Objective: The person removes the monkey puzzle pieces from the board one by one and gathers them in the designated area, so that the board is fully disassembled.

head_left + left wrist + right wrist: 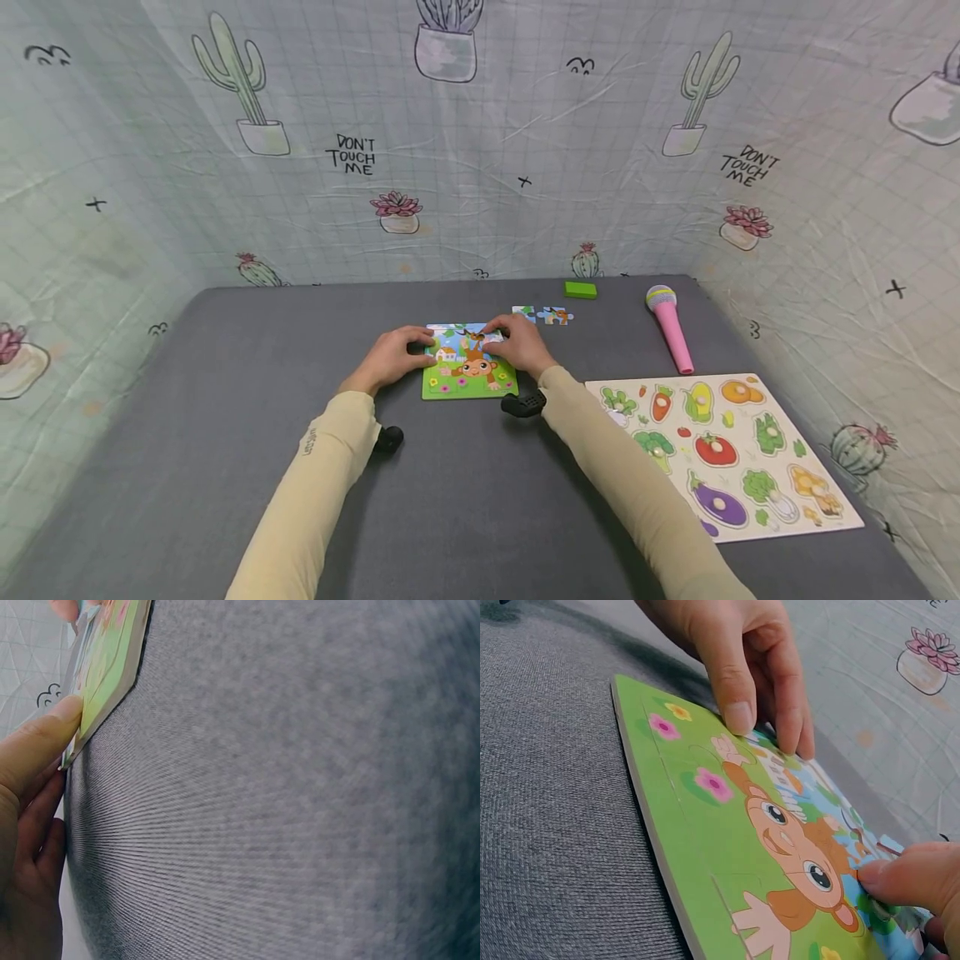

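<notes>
The monkey jigsaw puzzle [459, 387] is held by the left hand [392, 357] and touched by the right hand [521, 343], whose grip cannot be told.

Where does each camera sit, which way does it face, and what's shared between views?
Head: worn on the head, facing forward and down over the table; both sleeves, left hand and right hand show, at the monkey puzzle.
Left wrist: on that wrist, facing the puzzle's edge and tabletop; left hand at picture left, part of the right at the top.
Right wrist: on that wrist, facing across the puzzle; right thumb at lower right, left hand at top.
Shared: head and right-wrist views both show the monkey's face.
</notes>
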A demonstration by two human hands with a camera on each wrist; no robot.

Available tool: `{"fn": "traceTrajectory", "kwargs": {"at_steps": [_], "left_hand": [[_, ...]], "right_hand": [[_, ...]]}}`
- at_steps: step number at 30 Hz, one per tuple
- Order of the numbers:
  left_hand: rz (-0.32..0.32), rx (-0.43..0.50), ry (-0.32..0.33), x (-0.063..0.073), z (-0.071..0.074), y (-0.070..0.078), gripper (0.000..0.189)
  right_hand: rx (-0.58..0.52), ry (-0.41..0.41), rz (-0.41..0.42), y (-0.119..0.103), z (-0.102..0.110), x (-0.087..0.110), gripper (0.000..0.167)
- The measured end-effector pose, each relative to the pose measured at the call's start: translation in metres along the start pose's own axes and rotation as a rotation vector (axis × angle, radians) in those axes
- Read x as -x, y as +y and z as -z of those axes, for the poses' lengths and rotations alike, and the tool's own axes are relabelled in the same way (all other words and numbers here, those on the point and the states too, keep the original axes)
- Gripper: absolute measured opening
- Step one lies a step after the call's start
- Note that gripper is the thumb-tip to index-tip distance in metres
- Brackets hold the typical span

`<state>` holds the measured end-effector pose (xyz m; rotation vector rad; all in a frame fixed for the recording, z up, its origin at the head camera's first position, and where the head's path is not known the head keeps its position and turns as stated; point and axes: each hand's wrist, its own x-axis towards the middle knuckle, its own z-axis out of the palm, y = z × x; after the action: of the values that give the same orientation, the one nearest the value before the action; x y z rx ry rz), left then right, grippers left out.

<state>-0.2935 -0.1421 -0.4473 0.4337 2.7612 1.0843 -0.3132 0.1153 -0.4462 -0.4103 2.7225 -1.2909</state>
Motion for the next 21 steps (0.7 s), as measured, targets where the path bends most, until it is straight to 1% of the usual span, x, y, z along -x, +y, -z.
{"fn": "traceTrajectory", "kwargs": {"at_steps": [8,11,16,21], "left_hand": [[-0.005,-0.002,-0.001,-0.002,0.0,-0.001,0.038],[-0.009,-0.005,-0.001,-0.002,0.0,-0.001,0.038],[-0.008,-0.008,-0.007,-0.001,0.0,-0.001,0.039],[-0.007,-0.01,-0.012,-0.001,0.0,0.0,0.039]], "right_hand": [[0.029,0.006,-0.015,0.003,0.005,-0.001,0.023],[-0.005,0.013,-0.029,0.005,0.008,0.0,0.024],[-0.074,0.014,-0.082,0.01,0.014,0.003,0.025],[-0.064,0.005,-0.117,0.012,0.02,0.006,0.028]]}}
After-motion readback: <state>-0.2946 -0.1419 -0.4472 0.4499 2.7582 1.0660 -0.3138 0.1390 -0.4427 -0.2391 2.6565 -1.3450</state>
